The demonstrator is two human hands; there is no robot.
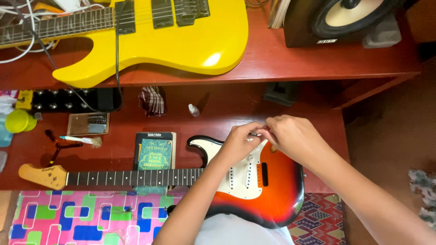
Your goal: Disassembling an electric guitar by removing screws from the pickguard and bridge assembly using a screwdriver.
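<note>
A sunburst electric guitar point(272, 190) with a white pickguard lies across the low red table point(227, 115), its neck point(131, 177) stretching left to a wooden headstock point(42, 174). My left hand point(238, 140) and my right hand point(293, 136) meet over the upper edge of the guitar body, fingertips pinched together on a small thin metal part that is mostly hidden. A green book point(155, 152) props the neck.
A yellow electric guitar point(172, 36) lies on the upper shelf beside a speaker point(340, 18). On the table sit a small dropper bottle point(194, 110), folded cloth point(153, 100), pedal board point(68, 100), toothbrush point(79, 139), pliers point(56, 147) and a yellow cup point(19, 120). A patterned mat point(81, 218) lies below.
</note>
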